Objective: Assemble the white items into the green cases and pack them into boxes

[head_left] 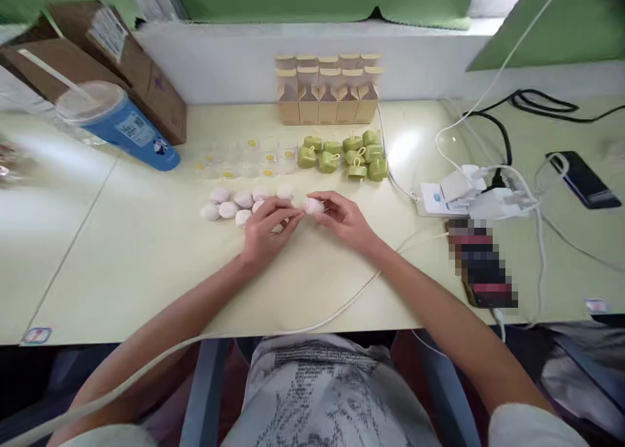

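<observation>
In the head view, my right hand [342,218] is closed, with a pale pink egg-shaped sponge [313,206] between its thumb and fingers. My left hand [273,226] is pinched, its fingertips meeting at the left side of that sponge; I cannot make out what they grip. Several more egg-shaped sponges [228,210] lie in loose rows to the left, some partly hidden by my left hand. Beyond my hands sit several green caps with loops [329,161], grouped together. Beside them stand several clear plastic cups [244,157] with yellow stickers.
Small open cardboard boxes [318,105] stand against the wall. A blue drink cup [141,131] and a brown carton [161,95] are at the left. On the right lie a power strip [432,201] with chargers, a phone [481,265], another dark phone [588,180] and cables. A white cable [336,311] crosses the table front.
</observation>
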Tool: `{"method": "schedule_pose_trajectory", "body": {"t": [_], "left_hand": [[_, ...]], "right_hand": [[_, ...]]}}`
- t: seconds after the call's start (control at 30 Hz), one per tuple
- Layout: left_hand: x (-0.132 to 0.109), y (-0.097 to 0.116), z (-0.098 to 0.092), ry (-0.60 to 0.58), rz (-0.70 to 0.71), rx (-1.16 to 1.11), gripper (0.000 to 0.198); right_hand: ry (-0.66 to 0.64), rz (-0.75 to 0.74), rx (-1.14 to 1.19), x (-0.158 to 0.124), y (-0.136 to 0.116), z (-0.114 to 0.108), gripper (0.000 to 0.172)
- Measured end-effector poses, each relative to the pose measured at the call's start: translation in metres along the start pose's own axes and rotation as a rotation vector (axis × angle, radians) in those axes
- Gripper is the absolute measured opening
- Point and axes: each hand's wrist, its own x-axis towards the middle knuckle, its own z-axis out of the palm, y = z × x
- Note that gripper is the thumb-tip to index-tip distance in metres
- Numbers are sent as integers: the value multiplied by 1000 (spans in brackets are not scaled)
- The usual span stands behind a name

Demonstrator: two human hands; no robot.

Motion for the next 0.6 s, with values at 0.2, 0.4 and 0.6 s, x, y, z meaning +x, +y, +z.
{"method": "schedule_pose_trajectory", "body": {"t": [0.2,0.4,0.6], "left_hand": [[14,-35,-30,-95,-22,376,11],[30,-62,-49,-217,-25,411,23],[94,-57,-35,-370,-73,251,23]], "right_hand": [[318,27,148,4,-3,-10,61],[475,127,209,12,-7,-18,76],[429,100,190,11,-6,-21,74]]}}
